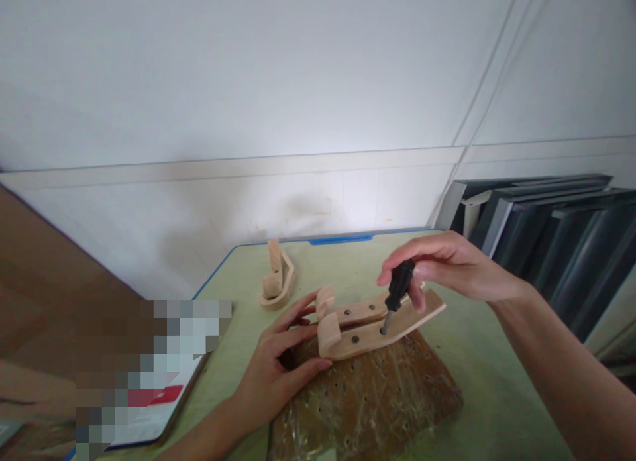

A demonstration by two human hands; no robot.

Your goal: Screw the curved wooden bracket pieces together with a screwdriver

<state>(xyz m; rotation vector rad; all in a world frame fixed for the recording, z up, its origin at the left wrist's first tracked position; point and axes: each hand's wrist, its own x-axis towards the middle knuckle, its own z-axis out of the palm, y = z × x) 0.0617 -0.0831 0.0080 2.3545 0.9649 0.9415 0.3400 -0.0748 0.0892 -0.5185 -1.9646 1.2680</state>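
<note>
My right hand [437, 265] grips a small screwdriver [399, 285] by its black handle. The metal tip meets a screw [383, 330] in the nearer of two curved wooden pieces [405, 324]. Both pieces lie side by side, with hooked ends toward the left, and another screw [354, 340] sits further left in the nearer one. My left hand [281, 358] holds the hooked ends, thumb on the near side and fingers behind. Beneath the wood is a brown board [377, 401] wrapped in clear film and dotted with holes.
Another curved wooden piece [288, 282] stands at the back left of the pale green table [223, 282]. A partly blurred-out flat item [169, 418] lies at the left. Dark panels [561, 229] lean by the white wall [298, 83] at right.
</note>
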